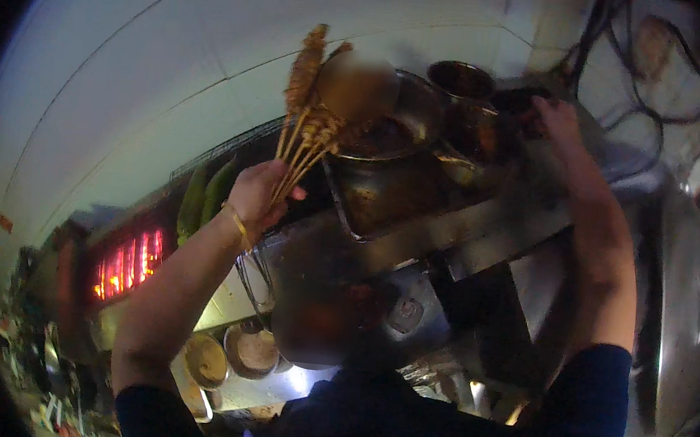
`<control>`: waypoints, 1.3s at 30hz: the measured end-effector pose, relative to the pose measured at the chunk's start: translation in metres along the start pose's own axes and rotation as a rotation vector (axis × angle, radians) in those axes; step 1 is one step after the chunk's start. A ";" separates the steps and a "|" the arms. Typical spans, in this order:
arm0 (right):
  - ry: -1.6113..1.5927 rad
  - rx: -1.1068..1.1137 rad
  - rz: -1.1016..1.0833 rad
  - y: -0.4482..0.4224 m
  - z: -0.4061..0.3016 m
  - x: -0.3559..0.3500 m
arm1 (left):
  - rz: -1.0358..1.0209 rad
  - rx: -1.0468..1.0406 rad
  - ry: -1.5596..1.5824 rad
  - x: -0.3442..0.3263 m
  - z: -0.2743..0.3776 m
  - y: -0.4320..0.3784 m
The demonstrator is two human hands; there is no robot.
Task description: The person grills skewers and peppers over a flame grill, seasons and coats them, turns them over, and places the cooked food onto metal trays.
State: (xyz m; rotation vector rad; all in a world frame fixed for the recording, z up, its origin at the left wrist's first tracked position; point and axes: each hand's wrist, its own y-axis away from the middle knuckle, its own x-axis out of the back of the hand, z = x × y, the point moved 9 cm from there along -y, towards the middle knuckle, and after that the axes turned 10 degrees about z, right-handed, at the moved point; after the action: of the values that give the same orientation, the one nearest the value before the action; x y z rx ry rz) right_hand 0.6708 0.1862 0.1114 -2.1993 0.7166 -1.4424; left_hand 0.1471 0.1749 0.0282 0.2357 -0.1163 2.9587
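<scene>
My left hand [264,194], with a yellow bracelet at the wrist, grips a bundle of thin sticks. Browned food, which looks like meat, covers the upper ends of these skewers [305,81]. Behind them is a round metal pan [424,105] with dark contents, partly hidden by a blurred patch. Far to the right, my right hand [555,124] reaches into or over a dark container [519,102]; its fingertips are too dim to read. Between the hands stand a small round pot [461,81] and another vessel [475,129] with reddish-brown contents. A rectangular metal tray [396,198] lies below the pan.
Red-hot glowing bars of a grill [127,263] lie beyond my left forearm. Long green vegetables [197,200] rest beside it. Two round bowls [205,361] stand on a lower surface. Cables [634,88] hang at the right, above a large curved metal vessel or lid [685,314].
</scene>
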 end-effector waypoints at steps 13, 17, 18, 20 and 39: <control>-1.096 0.107 0.166 -0.097 -0.239 0.056 | -0.091 0.175 0.050 -0.053 0.001 -0.022; -1.075 0.235 0.106 -0.102 -0.263 0.083 | -0.075 0.272 0.173 -0.062 0.004 -0.016; -1.114 0.217 0.070 -0.102 -0.273 0.081 | -0.062 0.286 0.227 -0.061 0.005 -0.017; -1.155 0.200 0.028 -0.099 -0.293 0.076 | -0.044 0.302 0.283 -0.057 0.004 -0.015; -0.971 0.051 0.213 -0.084 -0.287 0.074 | -0.143 0.372 0.542 -0.048 0.045 0.010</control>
State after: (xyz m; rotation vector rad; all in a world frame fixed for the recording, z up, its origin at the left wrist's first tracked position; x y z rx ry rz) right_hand 0.4463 0.1895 0.3223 -2.3146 0.5062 -0.1854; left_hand 0.1986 0.1528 0.0637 -0.4917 0.4964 2.7612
